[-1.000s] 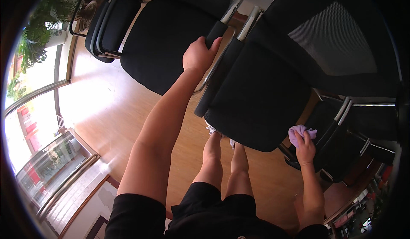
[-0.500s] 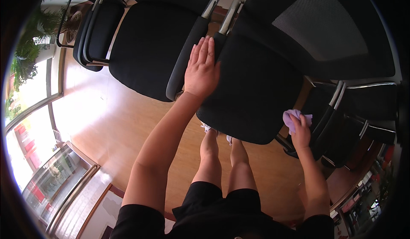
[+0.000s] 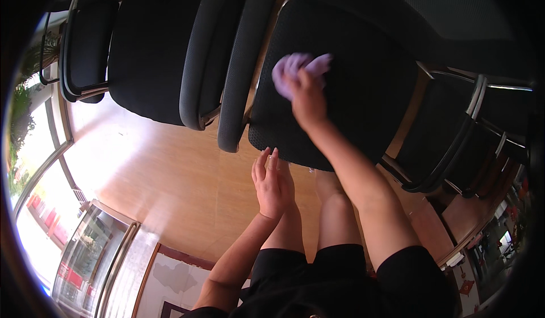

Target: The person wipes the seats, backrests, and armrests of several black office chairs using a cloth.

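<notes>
Floor [image 3: 170, 176]: wood planks, glare from the window side on my L.

Chairs: 3 black office chairs in a row ahead of me. Middle chair seat [image 3: 363, 91] is the one I'm on now. L neighbour seat [image 3: 153, 51] sits just beside it, the 2 padded armrests [image 3: 238, 62] nearly touching between them. R chair frame [image 3: 454, 147] partly visible, dark, detail hard to tell.

What changed: 0.5 s ago my right hand was low at the R edge of the middle seat w/ the cloth, and my left hand was flat on the seat's L side. Now they've swapped roles. Right hand [image 3: 309, 99] has come up and across to the seat's upper L area; left hand [image 3: 269, 181] is off the chair, hanging in the air in front of my legs [image 3: 335, 216].

Meaning, my read: R edge pass done, wiping has moved onto the main seat surface; bracing w/ the L hand dropped.

Grip state: right grip clenched around the purple cloth [image 3: 298, 68], cloth pressed on the seat fabric near the inner armrest. Left grip released, fingers straight and together, grasping nothing.
</notes>
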Action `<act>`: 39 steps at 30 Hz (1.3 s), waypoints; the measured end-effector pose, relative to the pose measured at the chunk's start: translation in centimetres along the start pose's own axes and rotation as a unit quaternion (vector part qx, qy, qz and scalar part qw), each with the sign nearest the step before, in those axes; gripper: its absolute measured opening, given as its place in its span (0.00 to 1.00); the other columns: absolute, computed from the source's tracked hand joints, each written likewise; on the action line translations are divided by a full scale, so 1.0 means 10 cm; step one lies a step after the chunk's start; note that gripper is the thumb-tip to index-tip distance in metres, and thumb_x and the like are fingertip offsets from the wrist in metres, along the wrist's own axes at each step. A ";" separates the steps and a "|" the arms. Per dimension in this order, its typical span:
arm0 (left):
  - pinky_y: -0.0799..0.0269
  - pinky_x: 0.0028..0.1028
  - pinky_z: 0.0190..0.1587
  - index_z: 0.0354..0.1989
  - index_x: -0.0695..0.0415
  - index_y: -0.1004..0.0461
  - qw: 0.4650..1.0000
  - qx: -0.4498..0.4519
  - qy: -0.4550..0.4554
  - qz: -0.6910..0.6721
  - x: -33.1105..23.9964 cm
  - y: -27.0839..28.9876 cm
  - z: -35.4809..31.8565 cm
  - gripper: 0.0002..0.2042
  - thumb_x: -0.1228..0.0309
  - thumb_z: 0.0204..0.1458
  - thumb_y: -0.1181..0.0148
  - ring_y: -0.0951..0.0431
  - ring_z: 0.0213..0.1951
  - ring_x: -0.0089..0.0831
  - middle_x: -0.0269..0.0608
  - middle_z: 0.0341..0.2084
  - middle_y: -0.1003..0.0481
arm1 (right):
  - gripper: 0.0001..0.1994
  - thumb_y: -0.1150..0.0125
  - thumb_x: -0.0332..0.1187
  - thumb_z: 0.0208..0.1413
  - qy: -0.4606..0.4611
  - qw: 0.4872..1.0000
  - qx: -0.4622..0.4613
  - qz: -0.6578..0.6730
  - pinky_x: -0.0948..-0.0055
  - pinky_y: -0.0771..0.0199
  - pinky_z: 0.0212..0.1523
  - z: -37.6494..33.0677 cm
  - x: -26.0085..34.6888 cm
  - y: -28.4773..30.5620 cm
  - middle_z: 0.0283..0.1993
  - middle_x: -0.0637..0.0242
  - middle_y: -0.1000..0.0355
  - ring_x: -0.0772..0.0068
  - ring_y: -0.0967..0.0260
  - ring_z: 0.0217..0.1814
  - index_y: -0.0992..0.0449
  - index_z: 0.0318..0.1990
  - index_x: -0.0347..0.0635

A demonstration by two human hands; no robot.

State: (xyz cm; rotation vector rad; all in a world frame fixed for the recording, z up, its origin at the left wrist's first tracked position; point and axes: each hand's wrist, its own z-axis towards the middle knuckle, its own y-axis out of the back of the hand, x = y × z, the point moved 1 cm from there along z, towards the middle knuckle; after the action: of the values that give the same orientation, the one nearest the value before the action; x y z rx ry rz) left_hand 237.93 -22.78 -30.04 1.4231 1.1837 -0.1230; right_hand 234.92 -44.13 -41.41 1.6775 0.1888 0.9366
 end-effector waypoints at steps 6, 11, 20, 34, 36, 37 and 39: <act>0.43 0.47 0.67 0.64 0.55 0.30 1.000 -0.025 -0.004 0.010 -0.09 0.20 0.11 0.26 0.83 0.55 0.53 0.35 0.63 0.54 0.51 0.63 0.33 | 0.21 0.45 0.30 0.62 0.195 0.853 0.458 0.156 0.57 0.28 0.64 -1.28 0.45 -0.13 0.66 0.45 0.36 0.47 0.32 0.67 0.30 0.64 0.46; 0.40 0.46 0.67 0.62 0.56 0.27 0.999 -0.019 0.027 -0.017 0.20 0.30 0.00 0.24 0.81 0.56 0.53 0.33 0.62 0.52 0.50 0.61 0.30 | 0.26 0.44 0.23 0.58 0.109 0.991 0.078 0.026 0.59 0.24 0.59 0.99 0.04 0.68 0.66 0.59 0.35 0.50 0.27 0.60 0.26 0.62 0.65; 0.40 0.42 0.64 0.57 0.59 0.26 0.995 -0.078 0.066 0.021 0.39 0.28 -0.42 0.20 0.82 0.58 0.55 0.30 0.59 0.48 0.49 0.57 0.27 | 0.15 0.34 0.38 0.56 0.104 0.989 -0.069 0.075 0.51 0.27 0.53 -0.54 0.97 -0.47 0.53 0.52 0.26 0.50 0.25 0.53 0.24 0.47 0.43; 0.21 0.26 0.33 0.52 0.62 0.25 0.950 0.079 0.158 -0.257 0.38 -0.21 0.71 0.12 0.76 0.62 0.44 0.18 0.36 0.31 0.48 0.45 0.23 | 0.27 0.39 0.20 0.55 -0.064 0.995 -0.050 -0.052 0.61 0.24 0.58 1.05 -1.17 1.14 0.60 0.60 0.32 0.52 0.29 0.61 0.28 0.62 0.57; 0.23 0.26 0.30 0.50 0.64 0.26 0.888 0.111 0.307 -0.324 0.29 -0.34 1.12 0.12 0.72 0.62 0.41 0.18 0.35 0.30 0.49 0.44 0.23 | 0.25 0.37 0.22 0.55 -0.067 0.990 -0.107 -0.063 0.59 0.25 0.59 0.80 -1.39 0.80 0.61 0.58 0.32 0.51 0.30 0.62 0.27 0.60 0.54; 0.23 0.26 0.30 0.50 0.64 0.26 0.878 0.103 0.339 -0.321 0.32 -0.33 1.31 0.12 0.70 0.62 0.40 0.18 0.37 0.31 0.50 0.44 0.24 | 0.24 0.36 0.22 0.55 -0.088 0.991 -0.081 -0.062 0.58 0.25 0.60 0.59 -1.24 0.66 0.61 0.57 0.33 0.50 0.30 0.62 0.27 0.59 0.53; 0.22 0.29 0.34 0.51 0.65 0.27 0.936 0.021 0.266 -0.231 0.35 -0.35 1.62 0.16 0.66 0.61 0.38 0.19 0.41 0.35 0.52 0.46 0.24 | 0.25 0.36 0.19 0.54 -0.108 0.993 -0.027 -0.034 0.58 0.25 0.61 0.03 -1.13 0.61 0.63 0.57 0.35 0.47 0.30 0.62 0.27 0.58 0.53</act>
State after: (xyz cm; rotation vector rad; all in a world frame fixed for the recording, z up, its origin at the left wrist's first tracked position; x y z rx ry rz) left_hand 246.01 -34.50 -39.27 1.2226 1.9675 -0.0912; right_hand 225.51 -52.80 -41.48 1.6980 0.0729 0.6980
